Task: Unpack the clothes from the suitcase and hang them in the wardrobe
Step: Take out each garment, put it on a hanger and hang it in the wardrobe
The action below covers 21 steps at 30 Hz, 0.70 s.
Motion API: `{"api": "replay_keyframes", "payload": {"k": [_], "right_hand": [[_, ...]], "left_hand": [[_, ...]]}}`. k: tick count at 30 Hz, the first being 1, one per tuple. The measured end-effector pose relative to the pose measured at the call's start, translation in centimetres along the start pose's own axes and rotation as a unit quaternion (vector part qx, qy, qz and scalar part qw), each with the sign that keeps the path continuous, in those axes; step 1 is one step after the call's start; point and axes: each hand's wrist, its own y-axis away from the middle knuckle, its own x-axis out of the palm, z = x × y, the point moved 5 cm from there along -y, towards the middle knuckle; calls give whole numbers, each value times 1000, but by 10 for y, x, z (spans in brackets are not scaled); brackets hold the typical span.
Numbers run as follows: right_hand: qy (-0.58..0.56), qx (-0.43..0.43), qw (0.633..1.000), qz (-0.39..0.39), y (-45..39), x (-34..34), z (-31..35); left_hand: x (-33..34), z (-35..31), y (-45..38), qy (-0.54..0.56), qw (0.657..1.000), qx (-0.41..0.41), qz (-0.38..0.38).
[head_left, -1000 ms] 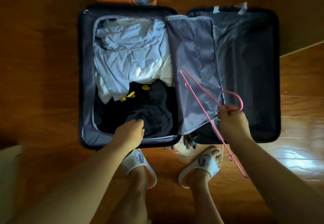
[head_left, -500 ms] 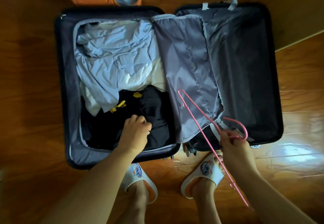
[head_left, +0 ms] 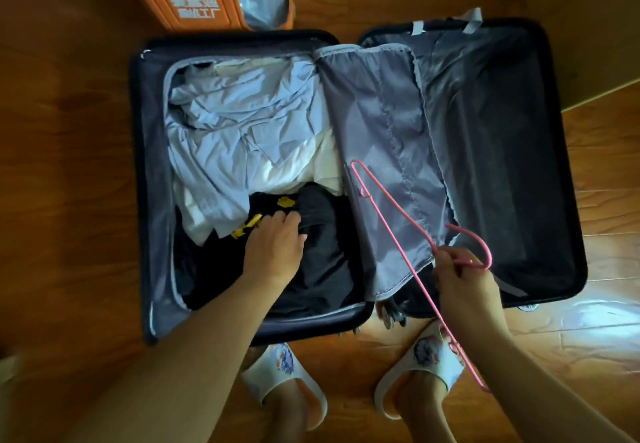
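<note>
Clothes fill the left half of the open suitcase (head_left: pixel 138 179) on the wooden floor (head_left: pixel 69 131): a pale blue garment (head_left: pixel 235 124) above, a black garment (head_left: pixel 318 262) with yellow marks below. The left hand (head_left: pixel 275 250) rests on the black garment, fingers loosely bent. The right hand (head_left: pixel 464 286) grips a pink hanger (head_left: pixel 391 231) near its hook, over the grey divider flap (head_left: pixel 381 137).

Crumpled clothes (head_left: pixel 242 137) in open suitcase (head_left: pixel 138 165)

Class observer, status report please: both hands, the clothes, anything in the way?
Left hand on black garment in suitcase, grip unclear. Right hand pinching pink hanger near its hook. Pale blue shirt still packed. Nothing blocking.
</note>
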Motion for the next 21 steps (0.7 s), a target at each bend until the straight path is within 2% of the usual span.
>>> {"api": "replay_keyframes", "payload": {"k": [3,5,7,10,13,17,19,21], "right_hand": [[-26,2,1000,-9,-15,8,-8],[-41,8,999,-18,-19,11,-15],[-57,22,998,-27,-16,9,-23],[-68,48,996,-23,5,-3,-28],[-74,55,996,-22,37,-30,-18],[-93,34,995,-30,91,-85,13],[-108,18,993,-36,120,-119,30],[-120,-3,992,-32,147,-155,49]], "left_hand": [[21,-2,-43,-115,990,55,59],[27,2,-56,-111,990,74,45],[25,12,-58,19,999,17,40],[-3,20,-34,221,968,-110,53],[-61,21,17,346,919,-183,41],[-159,4,99,316,929,-173,86],[-224,-12,135,345,919,-182,57],[-299,-34,160,381,907,-180,-10]]}}
